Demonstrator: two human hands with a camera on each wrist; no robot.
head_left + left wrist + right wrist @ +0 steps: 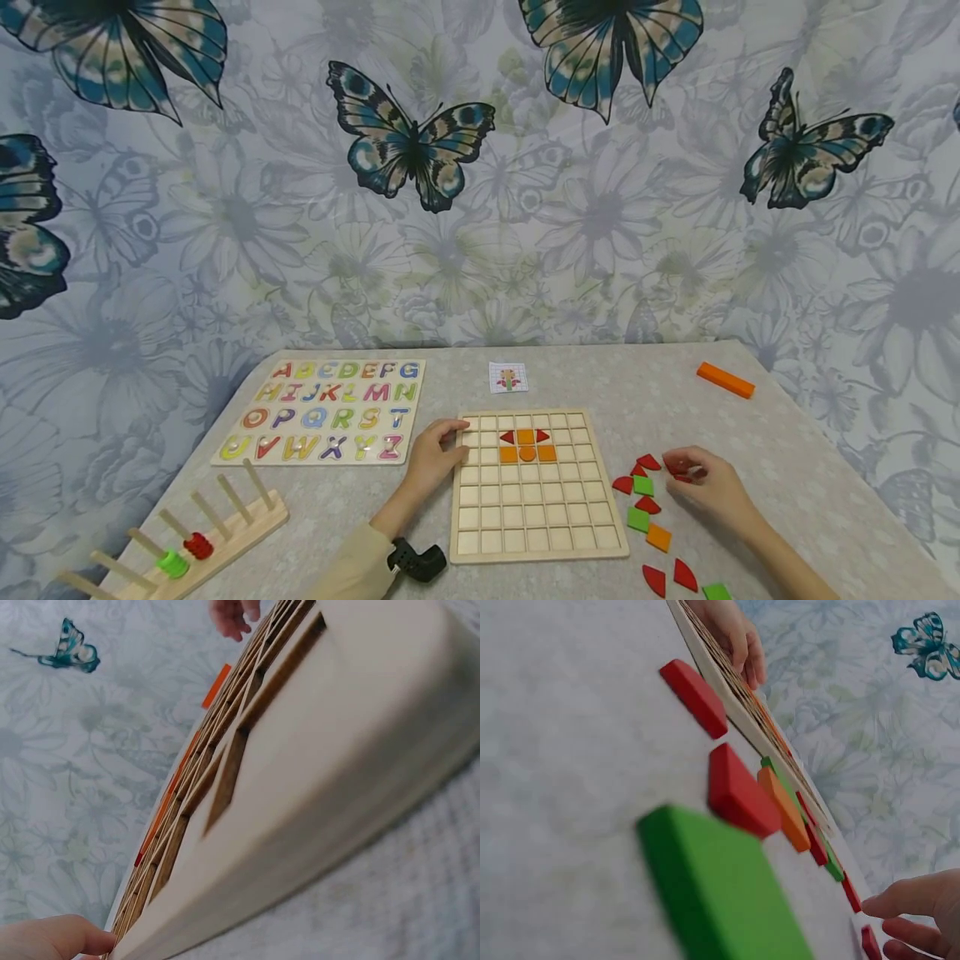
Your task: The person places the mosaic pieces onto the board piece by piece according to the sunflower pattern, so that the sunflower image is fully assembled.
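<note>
The left hand (432, 461) rests at the board's (538, 543) ten o'clock edge, thumb and fingers apart. At three o'clock the right hand (712, 483) half-curls beside a red piece (869, 943) — grip, I can't tell. Best to pinch its sides — and check the card (508, 377) at twelve.

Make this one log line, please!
left hand: touching grid board | right hand: at red piece, grip unclear | on board: orange pieces, red triangles

The left arm (396, 510) wears a beige sleeve (351, 562) and a black wrist device (422, 563).
</note>
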